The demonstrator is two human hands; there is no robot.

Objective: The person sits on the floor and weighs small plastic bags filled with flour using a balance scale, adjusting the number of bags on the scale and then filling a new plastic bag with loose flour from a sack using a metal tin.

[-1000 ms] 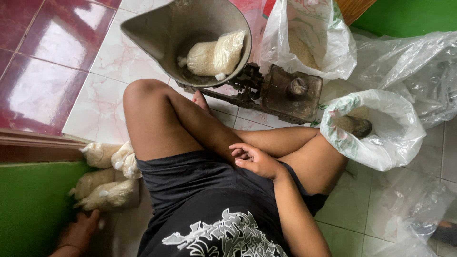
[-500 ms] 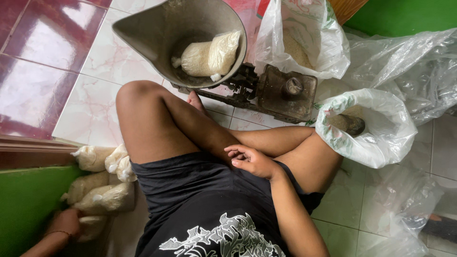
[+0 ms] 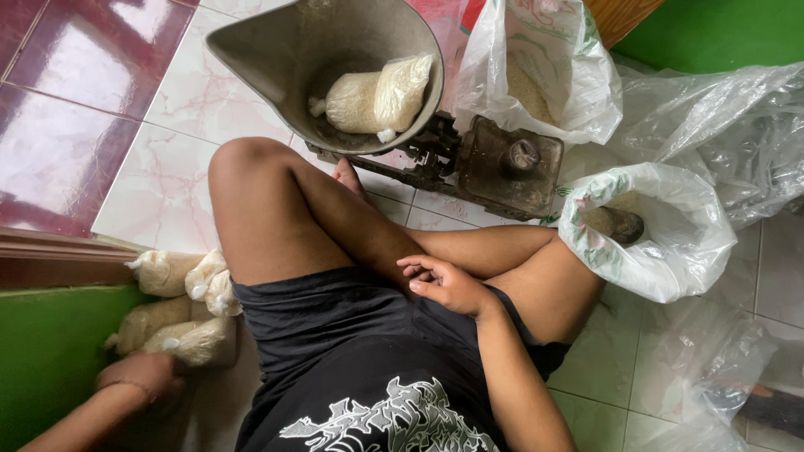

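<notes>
The left hand [image 3: 142, 372] sits at seven o'clock, curled against the small tied bags of rice [image 3: 176, 314] stacked by the green wall; whether it pinches one, I cannot tell. The right hand [image 3: 444, 283] rests empty on the lap near centre, fingers loosely bent. At twelve o'clock a filled rice bag [image 3: 377, 94] lies in the metal scale pan [image 3: 276, 50]. The scale's weight platform [image 3: 507, 167] stands at one o'clock, with an open white sack [image 3: 670, 243] at three o'clock, just beside the knee.
</notes>
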